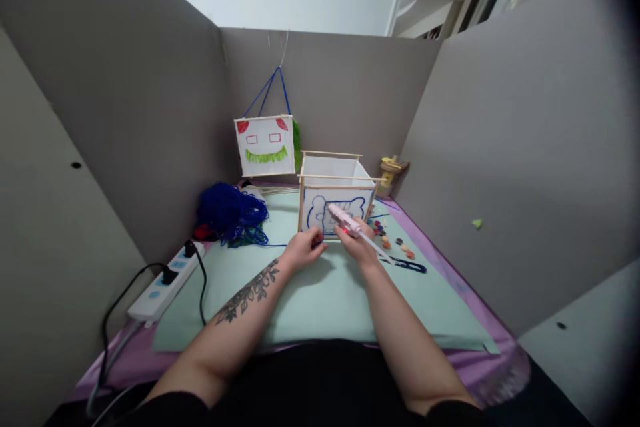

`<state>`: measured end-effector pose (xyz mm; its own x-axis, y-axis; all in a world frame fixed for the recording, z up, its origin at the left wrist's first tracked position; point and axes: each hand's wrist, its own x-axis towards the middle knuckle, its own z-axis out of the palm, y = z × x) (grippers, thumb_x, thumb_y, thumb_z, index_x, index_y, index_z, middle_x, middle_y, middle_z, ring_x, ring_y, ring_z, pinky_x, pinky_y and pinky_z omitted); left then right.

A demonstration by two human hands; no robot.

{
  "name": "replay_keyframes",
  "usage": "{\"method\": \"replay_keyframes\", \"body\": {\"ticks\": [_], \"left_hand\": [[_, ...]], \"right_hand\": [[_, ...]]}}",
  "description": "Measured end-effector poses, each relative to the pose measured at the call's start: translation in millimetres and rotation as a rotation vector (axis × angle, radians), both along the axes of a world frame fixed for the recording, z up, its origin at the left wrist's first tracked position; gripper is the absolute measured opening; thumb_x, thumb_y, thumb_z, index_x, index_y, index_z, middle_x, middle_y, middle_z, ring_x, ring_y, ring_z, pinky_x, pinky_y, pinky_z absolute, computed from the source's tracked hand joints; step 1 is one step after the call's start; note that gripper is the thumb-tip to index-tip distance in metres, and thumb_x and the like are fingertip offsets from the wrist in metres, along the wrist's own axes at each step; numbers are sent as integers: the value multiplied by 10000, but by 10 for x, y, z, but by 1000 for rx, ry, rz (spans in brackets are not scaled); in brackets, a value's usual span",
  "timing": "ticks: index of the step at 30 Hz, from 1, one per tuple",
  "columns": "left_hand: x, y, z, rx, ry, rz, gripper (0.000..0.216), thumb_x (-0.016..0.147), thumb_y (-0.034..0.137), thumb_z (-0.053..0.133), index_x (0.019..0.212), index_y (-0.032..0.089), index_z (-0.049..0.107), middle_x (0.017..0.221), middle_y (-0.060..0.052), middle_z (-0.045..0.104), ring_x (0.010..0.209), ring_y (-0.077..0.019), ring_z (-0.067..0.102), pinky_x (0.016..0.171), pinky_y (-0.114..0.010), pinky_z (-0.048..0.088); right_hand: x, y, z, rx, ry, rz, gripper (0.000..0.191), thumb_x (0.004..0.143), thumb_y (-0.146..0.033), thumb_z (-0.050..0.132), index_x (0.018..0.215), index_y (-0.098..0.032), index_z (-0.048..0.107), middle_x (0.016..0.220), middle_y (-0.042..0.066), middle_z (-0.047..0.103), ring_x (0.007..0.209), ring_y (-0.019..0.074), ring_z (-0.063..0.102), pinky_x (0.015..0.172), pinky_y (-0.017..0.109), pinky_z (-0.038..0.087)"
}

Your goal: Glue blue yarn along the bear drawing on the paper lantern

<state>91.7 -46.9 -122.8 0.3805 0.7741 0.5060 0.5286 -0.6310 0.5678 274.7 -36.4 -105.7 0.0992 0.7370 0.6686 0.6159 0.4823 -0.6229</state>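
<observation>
One Stick-Framed Box (340, 192), Two Tools' Worth of Clutter

We are working at the stick-framed box, which is standing toward the far edge of the green surface (320, 313), its blue-lined front turning our way. Our right hand (362, 245) is closing around a pale pink glue gun (345, 220), whose nozzle is pointing at that front; whether it is touching, we cannot tell. Our left hand (304, 248) is resting by the box's lower edge, fingertips drawing together. A blue strand (277, 245) is running up to it from the yarn (233, 213) that is lying at the surface's far left corner; we cannot tell whether the fingers are pinching it. Near the right edge, a dark-handled tool (407, 265) is lying just beside small round pieces (384, 240). A power strip (163, 287) is lying along the left edge, while a decorated white panel (265, 147) is hanging beyond the far edge.
</observation>
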Motion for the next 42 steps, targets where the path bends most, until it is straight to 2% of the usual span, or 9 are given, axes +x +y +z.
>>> {"method": "replay_keyframes", "body": {"ticks": [6, 11, 15, 20, 23, 30, 42], "left_hand": [[-79, 61, 57, 69, -165, 165, 86, 866, 272, 497, 905, 200, 525, 716, 5, 598, 613, -118, 541, 612, -229, 416], [-202, 91, 193, 154, -267, 281, 155, 855, 284, 542, 980, 196, 569, 771, -16, 658, 612, -118, 564, 609, -230, 441], [-264, 21, 509, 295, -248, 326, 147, 866, 308, 546, 876, 191, 635, 770, -16, 669, 588, -102, 528, 609, -225, 438], [-328, 47, 1010, 403, -201, 387, 139, 854, 295, 568, 880, 191, 657, 787, -15, 682, 622, -113, 551, 636, -230, 445], [-369, 148, 1170, 426, -200, 432, 122, 845, 279, 576, 875, 193, 658, 780, -19, 685, 662, -133, 586, 660, -244, 457], [-391, 272, 1180, 434, -177, 439, 116, 836, 269, 587, 883, 190, 657, 826, -41, 699, 762, -168, 636, 718, -272, 475], [-336, 271, 1137, 331, -405, 389, 147, 810, 291, 608, 886, 172, 647, 807, -28, 697, 742, -145, 645, 691, -247, 494]], "right_hand": [[17, -21, 16, 25, -30, 61, 227, 721, -382, 634, 615, -213, 524, 645, -1, 544, 603, 154, 525, 595, 267, 429], [41, -73, 70, 70, 27, 147, 224, 734, -371, 628, 629, -209, 514, 677, -2, 546, 601, 142, 516, 593, 262, 428], [96, -59, 86, 91, 76, 100, 218, 725, -376, 632, 641, -206, 526, 674, 1, 548, 615, 152, 529, 614, 275, 439], [142, -26, 73, 97, 61, 60, 216, 724, -371, 624, 623, -207, 527, 680, 13, 568, 650, 166, 557, 634, 280, 442], [133, -9, 51, 67, 61, 77, 199, 715, -370, 625, 634, -207, 545, 681, 15, 585, 633, 163, 557, 612, 271, 440], [113, 41, -15, 34, 43, 108, 202, 709, -377, 634, 636, -208, 549, 669, 6, 578, 614, 155, 545, 606, 260, 437], [103, 91, 24, 6, 61, 91, 214, 695, -403, 641, 635, -209, 574, 683, 16, 605, 608, 160, 558, 596, 266, 451]]}}
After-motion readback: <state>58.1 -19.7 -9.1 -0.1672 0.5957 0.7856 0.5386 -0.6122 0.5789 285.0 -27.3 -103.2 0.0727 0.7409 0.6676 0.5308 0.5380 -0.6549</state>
